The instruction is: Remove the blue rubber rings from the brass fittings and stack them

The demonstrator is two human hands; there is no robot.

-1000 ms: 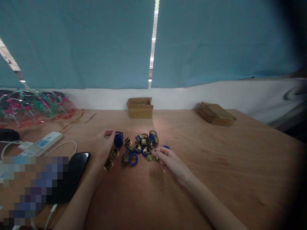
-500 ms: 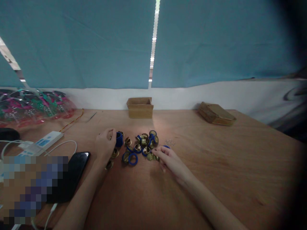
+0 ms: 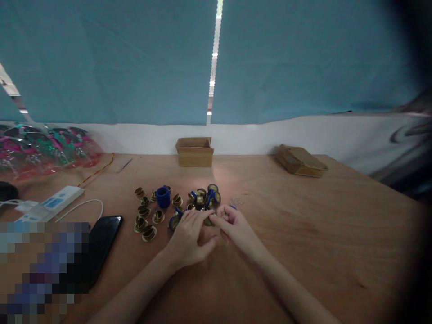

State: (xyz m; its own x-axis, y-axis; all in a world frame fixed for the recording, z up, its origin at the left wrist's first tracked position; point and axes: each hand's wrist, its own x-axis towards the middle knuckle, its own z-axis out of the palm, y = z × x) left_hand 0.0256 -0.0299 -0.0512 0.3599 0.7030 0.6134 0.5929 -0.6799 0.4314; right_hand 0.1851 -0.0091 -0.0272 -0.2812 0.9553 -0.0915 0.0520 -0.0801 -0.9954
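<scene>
Brass-coloured round parts (image 3: 158,217) lie scattered left of centre on the wooden table, around a stack of blue rings (image 3: 163,197). A pile of brass parts with blue rings (image 3: 212,195) sits at the middle, just beyond my hands. My left hand (image 3: 194,236) is spread, thumb apart, its fingertips reaching the near side of the pile and meeting my right fingertips. My right hand (image 3: 232,222) is closed in a pinch; a brass piece shows by its fingertips, partly hidden. Tiny metal pieces (image 3: 237,200) lie beyond my right hand.
An open cardboard box (image 3: 195,157) stands at the table's back, and a closed, crumpled one (image 3: 300,161) at the back right. On the left are a black phone (image 3: 104,243), a white power strip (image 3: 65,198) with cables, and plastic-wrapped items (image 3: 50,150).
My left hand has moved right, from beside the stack of blue rings to my right hand, and its fingers have spread. Brass parts at the left are now uncovered. The view has shifted slightly.
</scene>
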